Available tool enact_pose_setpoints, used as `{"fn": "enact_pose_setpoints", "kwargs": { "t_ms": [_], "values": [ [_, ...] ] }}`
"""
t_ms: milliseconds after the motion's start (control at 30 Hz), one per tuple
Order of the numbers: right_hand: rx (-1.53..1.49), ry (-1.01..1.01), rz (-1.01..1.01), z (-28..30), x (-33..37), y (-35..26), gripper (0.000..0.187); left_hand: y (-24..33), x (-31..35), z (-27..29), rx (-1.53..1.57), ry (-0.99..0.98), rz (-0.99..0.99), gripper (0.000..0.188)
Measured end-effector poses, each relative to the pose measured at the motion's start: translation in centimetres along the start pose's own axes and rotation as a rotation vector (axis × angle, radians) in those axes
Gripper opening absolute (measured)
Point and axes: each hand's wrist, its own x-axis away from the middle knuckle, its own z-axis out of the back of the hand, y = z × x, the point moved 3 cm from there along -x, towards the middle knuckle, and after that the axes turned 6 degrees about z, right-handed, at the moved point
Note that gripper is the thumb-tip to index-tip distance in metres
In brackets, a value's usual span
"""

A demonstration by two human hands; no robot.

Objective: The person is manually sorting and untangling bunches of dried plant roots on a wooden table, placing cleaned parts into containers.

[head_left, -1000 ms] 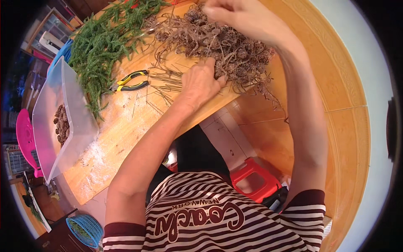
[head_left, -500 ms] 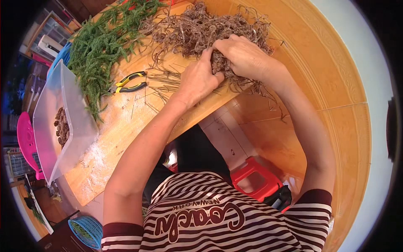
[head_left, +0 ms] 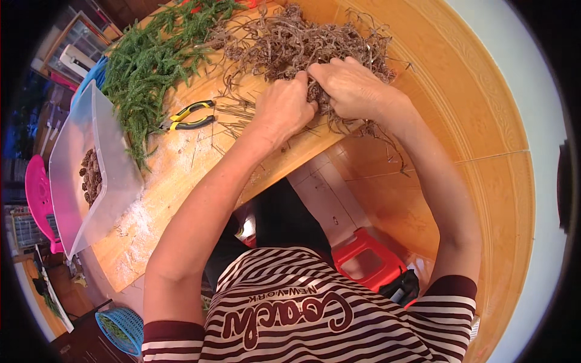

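Observation:
My left hand [head_left: 285,107] and my right hand [head_left: 352,89] meet at the near edge of a tangled brown heap [head_left: 296,45] of what look like pine cones on thin, curly stems. Both are closed, thumbs and forefingers pinched close together, on a brown pine-cone piece [head_left: 313,92] that shows partly between them. My fingers hide just where each one grips it. Left of my left hand, thin straight stems [head_left: 236,115] lie scattered on the wooden table [head_left: 175,181], beside pliers [head_left: 190,115] with yellow and black handles.
Green artificial pine sprigs [head_left: 145,72] cover the table's far left. At the left edge stands a translucent plastic bin [head_left: 91,151] with brown cones [head_left: 91,178] inside. A red plastic stool [head_left: 369,260] is on the floor, and a blue basket [head_left: 121,330] stands at lower left.
My left hand has turned slightly and its fingers have curled in tighter. The right hand stays nearly in place, a little lower. The whole view has shifted slightly.

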Motion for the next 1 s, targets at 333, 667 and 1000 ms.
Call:
{"fn": "enact_pose_setpoints", "kwargs": {
  "t_ms": [333,667,1000],
  "values": [
    [0.118,0.048,-0.045,-0.8,-1.0,0.2,0.029,-0.4,-0.6,1.6,-0.065,-0.13,0.066,0.038],
    [0.182,0.102,-0.076,-1.1,-1.9,0.3,0.019,-0.8,-1.0,0.7,0.197,-0.148,0.106,0.033],
    [0.105,0.056,0.028,0.1,-1.5,-0.9,0.011,-2.1,-0.8,-0.7,0.837,-0.598,0.291,0.026]
  ]
}}
